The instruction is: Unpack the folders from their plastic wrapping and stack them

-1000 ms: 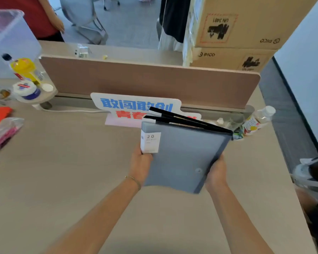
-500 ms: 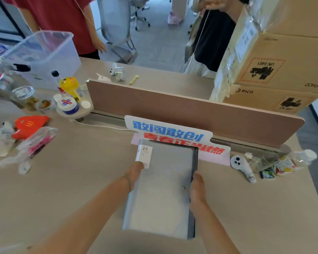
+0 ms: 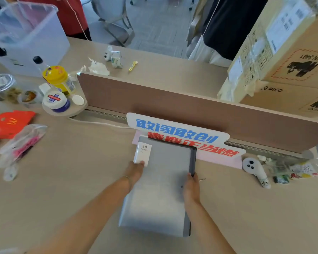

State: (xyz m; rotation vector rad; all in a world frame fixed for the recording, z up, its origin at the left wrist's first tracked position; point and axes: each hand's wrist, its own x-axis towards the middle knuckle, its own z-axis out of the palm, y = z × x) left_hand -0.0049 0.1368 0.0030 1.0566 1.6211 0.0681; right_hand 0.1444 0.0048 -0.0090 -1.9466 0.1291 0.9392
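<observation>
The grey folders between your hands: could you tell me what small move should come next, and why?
Probably let go and draw both hands back: the grey folders already lie flat on the desk, edges roughly aligned, with the left hand and right hand merely pressing their sides.

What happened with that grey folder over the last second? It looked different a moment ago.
The grey folder was held up tilted, its black edges fanned open; now it is closed and lowered flat towards the desk. The left hand and right hand kept hold of its two sides. The blue and red sign stayed put.
</observation>
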